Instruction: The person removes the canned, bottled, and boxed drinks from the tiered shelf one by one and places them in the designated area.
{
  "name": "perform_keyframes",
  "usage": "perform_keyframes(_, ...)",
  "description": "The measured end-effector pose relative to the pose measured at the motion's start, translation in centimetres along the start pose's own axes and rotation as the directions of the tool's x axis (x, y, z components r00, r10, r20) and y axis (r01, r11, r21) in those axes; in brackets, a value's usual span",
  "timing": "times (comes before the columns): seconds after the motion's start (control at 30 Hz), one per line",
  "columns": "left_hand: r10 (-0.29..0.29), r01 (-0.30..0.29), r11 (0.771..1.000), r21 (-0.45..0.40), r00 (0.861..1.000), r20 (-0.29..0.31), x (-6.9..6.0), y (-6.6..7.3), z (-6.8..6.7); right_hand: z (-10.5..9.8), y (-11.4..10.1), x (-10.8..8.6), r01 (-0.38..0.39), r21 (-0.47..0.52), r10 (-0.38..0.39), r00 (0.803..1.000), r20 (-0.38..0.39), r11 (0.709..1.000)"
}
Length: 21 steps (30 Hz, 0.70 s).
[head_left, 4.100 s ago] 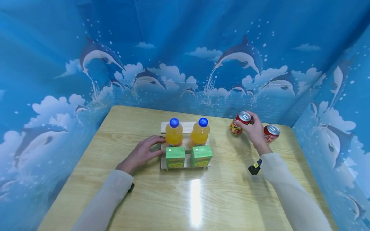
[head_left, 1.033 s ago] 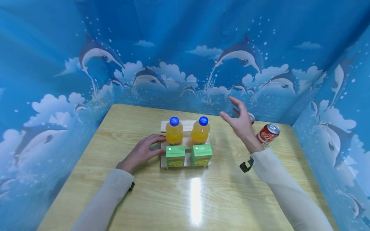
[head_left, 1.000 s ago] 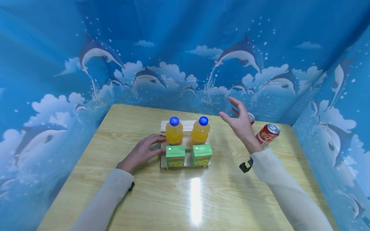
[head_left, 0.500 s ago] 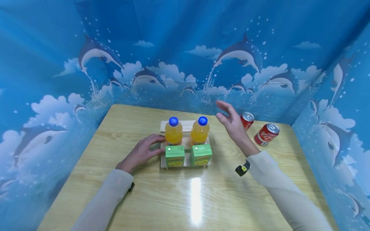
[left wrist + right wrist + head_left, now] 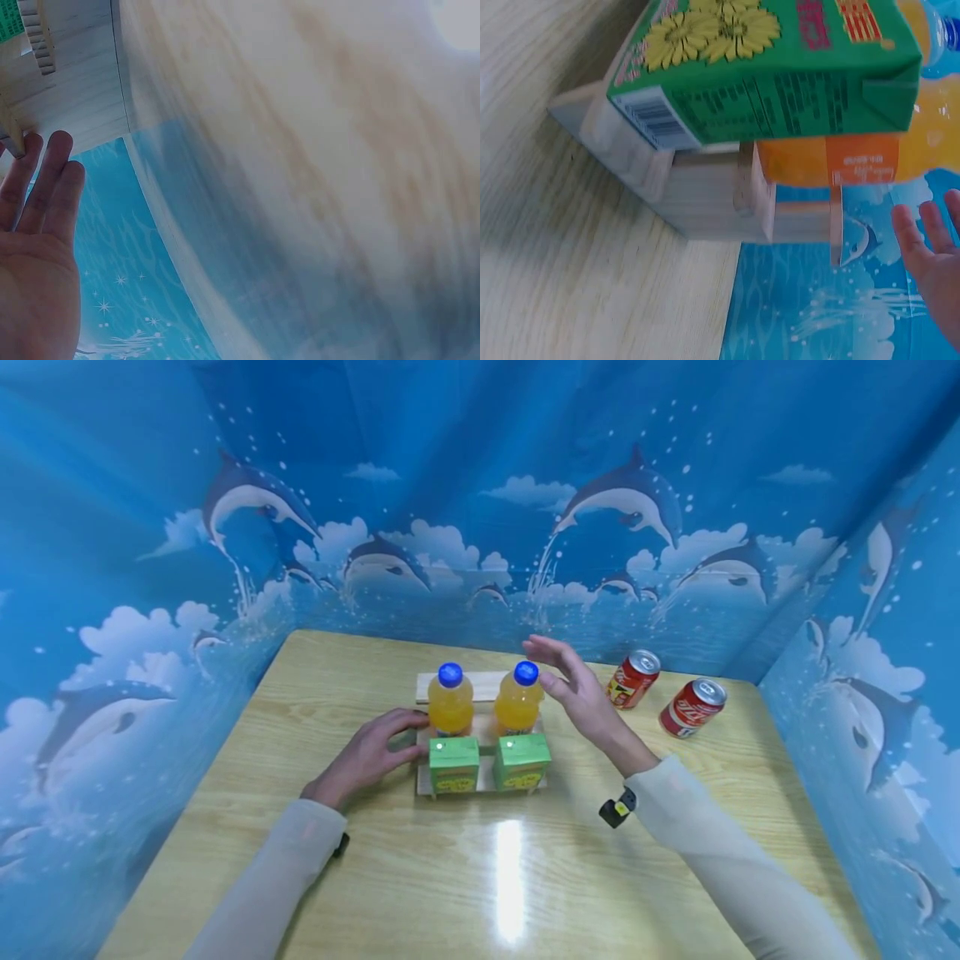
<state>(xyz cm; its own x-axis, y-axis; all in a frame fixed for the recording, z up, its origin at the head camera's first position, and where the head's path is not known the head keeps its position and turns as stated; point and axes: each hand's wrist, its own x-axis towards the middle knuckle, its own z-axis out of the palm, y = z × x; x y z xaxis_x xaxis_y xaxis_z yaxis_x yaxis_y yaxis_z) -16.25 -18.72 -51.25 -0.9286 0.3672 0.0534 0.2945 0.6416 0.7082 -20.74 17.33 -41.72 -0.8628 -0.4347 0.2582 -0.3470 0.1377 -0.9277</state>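
On the table (image 5: 390, 877), cartons (image 5: 453, 768) partly hide the bottles (image 5: 452, 706).

3 fingers of the left hand (image 5: 37, 289) extend, 1 tip touching a wooden slat (image 5: 9, 130). Beyond the fingertips are a ridged wooden strip (image 5: 37, 37) and a printed green item (image 5: 10, 21); beside the hand, star-patterned blue cloth (image 5: 135, 262).

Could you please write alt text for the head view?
A person's left hand touches the left side of a wooden rack holding two orange drink bottles and two green cartons, while their open right hand hovers beside the right bottle. Two red cans stand farther right.
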Motion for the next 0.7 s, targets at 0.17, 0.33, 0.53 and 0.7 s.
perform_keyframes(0.17, -0.002, 0.002, 1.0, -0.004, 1.0, -0.001, 0.0, 0.0, 0.0, 0.8, 0.0, 0.0, -0.015, 0.009, 0.015, 0.999, 0.042, 1.0)
perform_keyframes(0.33, -0.002, 0.002, 1.0, 0.0, 1.0, 0.001, 0.0, 0.0, 0.0, 1.4, 0.0, -0.1, -0.02, 0.043, 0.016, 0.996, 0.084, 0.999)
perform_keyframes(0.53, -0.017, 0.017, 1.0, 0.002, 1.0, 0.004, 0.0, 0.0, 0.0, 1.9, 0.0, -0.2, -0.052, 0.034, 0.048, 0.993, 0.105, 0.998)
perform_keyframes(0.7, -0.022, 0.022, 1.0, -0.005, 1.0, 0.004, 0.0, -0.1, 0.0, 2.2, 0.2, -0.2, -0.083, 0.006, 0.082, 0.99, 0.114, 0.997)
